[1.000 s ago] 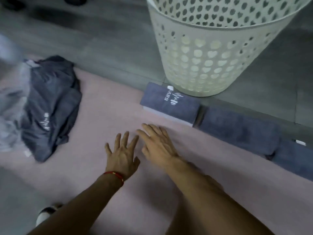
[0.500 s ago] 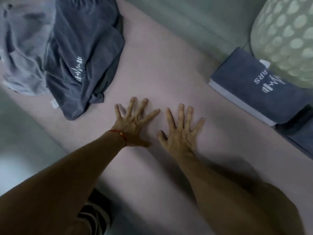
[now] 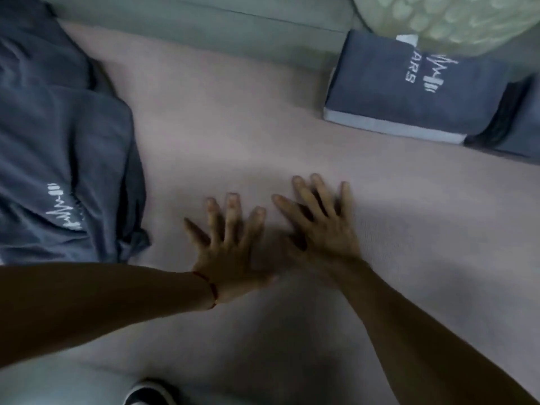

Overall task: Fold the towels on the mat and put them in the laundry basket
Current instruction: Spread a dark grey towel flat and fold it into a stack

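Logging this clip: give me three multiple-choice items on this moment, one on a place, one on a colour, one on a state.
1. Where does the folded towel lie?
A. beside the basket, at the mat's far edge
B. under the left hand
C. inside the basket

2. What colour is the mat?
A. green
B. pale pink
C. black

3. How are the hands?
A. gripping a towel
B. fists
C. fingers spread flat on the mat

Answers: 1 A, it sits by the basket's base. 2 B, its bare surface shows pink. 3 C, left hand and right hand hold nothing.

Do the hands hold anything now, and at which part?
Nothing is held. The left hand and right hand lie flat with spread fingers on the bare pink mat.
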### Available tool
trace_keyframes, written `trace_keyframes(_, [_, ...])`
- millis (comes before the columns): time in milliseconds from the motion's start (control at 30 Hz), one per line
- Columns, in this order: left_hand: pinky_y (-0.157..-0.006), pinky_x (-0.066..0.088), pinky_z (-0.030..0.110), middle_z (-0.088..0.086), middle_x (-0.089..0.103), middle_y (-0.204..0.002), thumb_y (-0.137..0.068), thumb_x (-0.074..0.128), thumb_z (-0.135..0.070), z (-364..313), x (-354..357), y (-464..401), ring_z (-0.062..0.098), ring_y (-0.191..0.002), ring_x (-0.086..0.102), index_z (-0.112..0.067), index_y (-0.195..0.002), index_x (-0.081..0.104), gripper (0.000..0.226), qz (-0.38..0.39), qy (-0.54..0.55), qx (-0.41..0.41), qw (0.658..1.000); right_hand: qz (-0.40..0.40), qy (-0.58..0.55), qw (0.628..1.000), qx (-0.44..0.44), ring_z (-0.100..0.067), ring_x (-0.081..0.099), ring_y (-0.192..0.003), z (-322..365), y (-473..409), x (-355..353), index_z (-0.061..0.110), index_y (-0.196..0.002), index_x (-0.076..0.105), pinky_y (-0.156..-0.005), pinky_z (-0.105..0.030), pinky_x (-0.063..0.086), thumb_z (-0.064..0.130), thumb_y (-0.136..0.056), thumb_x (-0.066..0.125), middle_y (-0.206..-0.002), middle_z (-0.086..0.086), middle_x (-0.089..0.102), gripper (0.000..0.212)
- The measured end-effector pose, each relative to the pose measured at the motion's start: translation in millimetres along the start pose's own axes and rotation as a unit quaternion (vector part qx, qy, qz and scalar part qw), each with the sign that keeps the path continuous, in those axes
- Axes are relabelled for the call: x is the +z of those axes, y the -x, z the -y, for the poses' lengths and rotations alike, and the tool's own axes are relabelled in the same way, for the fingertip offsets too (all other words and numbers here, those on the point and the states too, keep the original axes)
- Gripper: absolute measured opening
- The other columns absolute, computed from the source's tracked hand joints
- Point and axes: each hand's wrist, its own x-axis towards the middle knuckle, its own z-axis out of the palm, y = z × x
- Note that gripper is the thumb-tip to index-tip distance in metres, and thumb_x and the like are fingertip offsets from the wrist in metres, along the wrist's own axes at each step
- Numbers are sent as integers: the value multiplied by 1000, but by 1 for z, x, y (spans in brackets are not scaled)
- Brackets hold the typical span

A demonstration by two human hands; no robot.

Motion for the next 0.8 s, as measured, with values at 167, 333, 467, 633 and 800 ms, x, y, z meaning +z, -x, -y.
trace_keyframes(167, [-101,-7,84,12,-44,-155,-62,24,-101,0,4,-2,50,-138,-39,-40,-148,-34,120,-21,-5,-2,1000,-38,19,999,18,-29,-3,-157,-2,2,12,40,-161,10,-117,-70,3,70,-95,27,-171,1,2,74])
trace_keyframes(333, [-104,-15,78,5,-50,-151,-73,49,-86,13,-8,7,44,-135,-46,-46,-147,-32,117,45,14,52,998,-88,-62,985,138,-25,0,-157,40,9,16,41,-159,22,-119,-67,2,55,-92,30,-170,5,7,69])
trace_keyframes(467, [-118,28,42,6,40,-156,-86,55,-65,76,-85,29,29,-144,33,-31,-141,54,64,163,124,136,969,-83,-197,926,310,-33,15,-151,133,-21,-3,26,-147,44,-119,-65,6,41,-84,35,-162,-5,28,66])
trace_keyframes(633, [-90,50,42,13,66,-110,-81,53,-33,194,-68,88,36,-104,60,-14,-108,70,37,-237,118,-2,964,-141,-268,953,0,-41,56,-125,256,-64,-23,17,-136,63,-106,-55,42,30,-79,46,-137,-18,60,61])
trace_keyframes(800, [-100,47,55,9,49,-145,-72,48,-37,256,3,126,35,-130,48,-23,-146,45,76,-209,172,-53,961,-22,-191,981,-8,-29,13,-154,327,-85,-26,40,-157,26,-121,-48,17,43,-103,45,-170,-8,7,58])
